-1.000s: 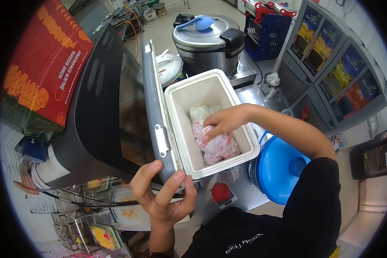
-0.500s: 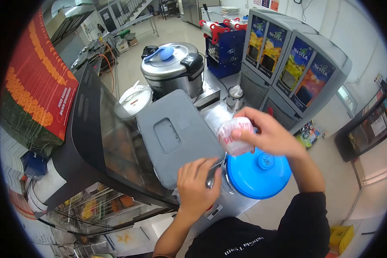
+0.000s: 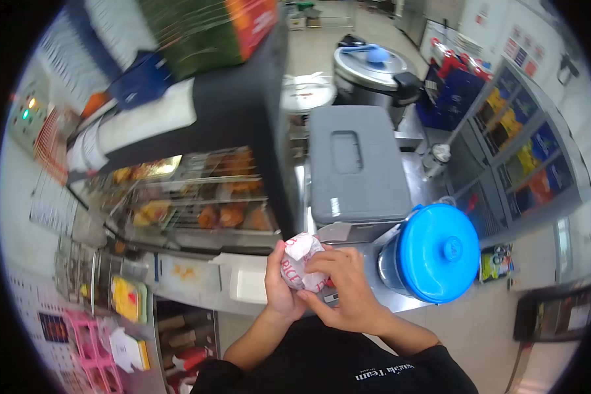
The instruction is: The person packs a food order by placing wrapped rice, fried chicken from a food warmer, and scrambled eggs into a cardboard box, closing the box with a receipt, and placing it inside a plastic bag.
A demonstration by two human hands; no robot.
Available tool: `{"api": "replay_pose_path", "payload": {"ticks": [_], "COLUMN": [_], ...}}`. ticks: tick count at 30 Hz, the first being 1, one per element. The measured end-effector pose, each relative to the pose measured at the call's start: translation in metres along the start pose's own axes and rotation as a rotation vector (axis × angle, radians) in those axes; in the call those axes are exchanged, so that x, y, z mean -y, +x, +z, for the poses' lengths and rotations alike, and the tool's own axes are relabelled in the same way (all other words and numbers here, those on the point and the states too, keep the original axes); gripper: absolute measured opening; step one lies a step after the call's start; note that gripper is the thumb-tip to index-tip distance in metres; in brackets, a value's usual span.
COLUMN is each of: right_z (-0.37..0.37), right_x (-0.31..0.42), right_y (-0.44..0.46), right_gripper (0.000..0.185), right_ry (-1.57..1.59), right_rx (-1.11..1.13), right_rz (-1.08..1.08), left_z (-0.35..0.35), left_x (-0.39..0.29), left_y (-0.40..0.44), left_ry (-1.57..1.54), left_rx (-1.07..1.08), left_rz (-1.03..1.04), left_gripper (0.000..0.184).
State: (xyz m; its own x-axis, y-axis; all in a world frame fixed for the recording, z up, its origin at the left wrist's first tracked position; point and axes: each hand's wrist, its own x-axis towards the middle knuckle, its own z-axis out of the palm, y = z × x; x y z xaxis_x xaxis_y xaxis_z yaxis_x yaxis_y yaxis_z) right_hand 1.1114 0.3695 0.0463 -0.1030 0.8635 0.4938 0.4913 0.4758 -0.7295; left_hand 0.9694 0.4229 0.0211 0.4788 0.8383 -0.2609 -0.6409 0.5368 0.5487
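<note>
A paper-wrapped packet (image 3: 300, 265) printed with the word RICE in red is being held between two bare hands, in front of the wearer's black shirt (image 3: 322, 361). The packet is being cradled by the left hand (image 3: 281, 297), against whose inner side it is resting, and is being touched from the opposite side by the right hand (image 3: 349, 284). The left hand's grip is being kept narrow, curved around the packet's near side; the right hand's fingers are being bent over the wrapping, with the thumb being stretched below them toward the left hand. Whether the paper is being folded or opened cannot be told. Both forearms are being angled inward from the body, so that the hands are being brought together, nearly touching, beneath the packet.

Just beyond the hands, a grey lidded box (image 3: 358, 171) is being supported by a steel bench (image 3: 415, 176), its lid being seen closed. To the right of the right hand, a container with a blue lid (image 3: 433, 262) is being seen. Beside the left hand, on its outer side, a white tray (image 3: 248, 279) is being shown, and farther out past it, browned food (image 3: 232, 215) is being displayed on racks in a black-framed cabinet (image 3: 269, 151). A cooker (image 3: 369, 79) is being partly hidden behind the box, well apart from both hands.
</note>
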Motion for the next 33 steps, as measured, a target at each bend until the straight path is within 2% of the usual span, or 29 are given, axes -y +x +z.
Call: {"api": "replay_pose_path", "payload": {"ticks": [5, 7, 8, 12, 15, 16, 19, 20, 23, 24, 25, 27, 29, 31, 33], "right_z": [0.053, 0.073, 0.081, 0.125, 0.163, 0.168, 0.198, 0.214, 0.256, 0.27, 0.309, 0.345, 0.372, 0.406, 0.447], "right_x": [0.025, 0.036, 0.041, 0.045, 0.052, 0.057, 0.047, 0.037, 0.073, 0.073, 0.072, 0.065, 0.068, 0.075, 0.074], "right_y": [-0.003, 0.001, 0.001, 0.002, -0.002, 0.0, -0.007, -0.015, -0.03, -0.043, -0.07, -0.101, -0.121, -0.138, -0.163], "right_gripper": [0.039, 0.036, 0.034, 0.035, 0.046, 0.047, 0.044, 0.046, 0.055, 0.061, 0.064, 0.061, 0.056, 0.046, 0.042], "right_ry": [0.13, 0.18, 0.199, 0.237, 1.006, 1.118, 1.335, 1.286, 1.281, 1.191, 1.085, 1.05, 1.12, 1.205, 1.282], "right_rx": [0.108, 0.195, 0.237, 0.316, 0.382, 0.412, 0.396, 0.414, 0.375, 0.485, 0.582, 0.749, 0.901, 1.099, 1.336], "right_rz": [0.026, 0.142, 0.204, 0.162, 0.675, 0.772, 0.85, 0.832, 0.906, 0.906, 0.858, 0.833, 0.936, 1.009, 1.098], "left_z": [-0.042, -0.06, -0.076, -0.109, -0.119, -0.138, -0.161, -0.169, -0.205, -0.225, -0.258, -0.295, -0.318, -0.341, -0.327], "left_x": [-0.034, -0.046, -0.046, -0.047, -0.053, -0.049, -0.058, -0.055, -0.034, -0.023, -0.011, 0.013, 0.031, 0.053, 0.045], "left_y": [-0.042, -0.063, -0.071, -0.118, -0.153, -0.156, -0.192, -0.201, -0.222, -0.227, -0.249, -0.268, -0.296, -0.314, -0.355], "left_ry": [-0.128, -0.181, -0.149, 0.344, 0.776, 0.804, 1.226, 1.262, 1.04, 1.033, 0.996, 0.93, 0.843, 0.555, 0.431], "left_rx": [-0.131, -0.181, -0.209, -0.301, -0.429, -0.467, -0.521, -0.567, -0.743, -0.816, -0.982, -1.128, -1.28, -1.322, -1.445], "left_rz": [0.088, 0.121, 0.191, 0.482, 0.671, 0.703, 0.69, 0.691, 0.705, 0.674, 0.671, 0.653, 0.682, 0.725, 0.587], "left_gripper": [0.067, 0.069, 0.06, 0.042, 0.042, 0.043, 0.041, 0.044, 0.05, 0.05, 0.051, 0.053, 0.057, 0.057, 0.063]}}
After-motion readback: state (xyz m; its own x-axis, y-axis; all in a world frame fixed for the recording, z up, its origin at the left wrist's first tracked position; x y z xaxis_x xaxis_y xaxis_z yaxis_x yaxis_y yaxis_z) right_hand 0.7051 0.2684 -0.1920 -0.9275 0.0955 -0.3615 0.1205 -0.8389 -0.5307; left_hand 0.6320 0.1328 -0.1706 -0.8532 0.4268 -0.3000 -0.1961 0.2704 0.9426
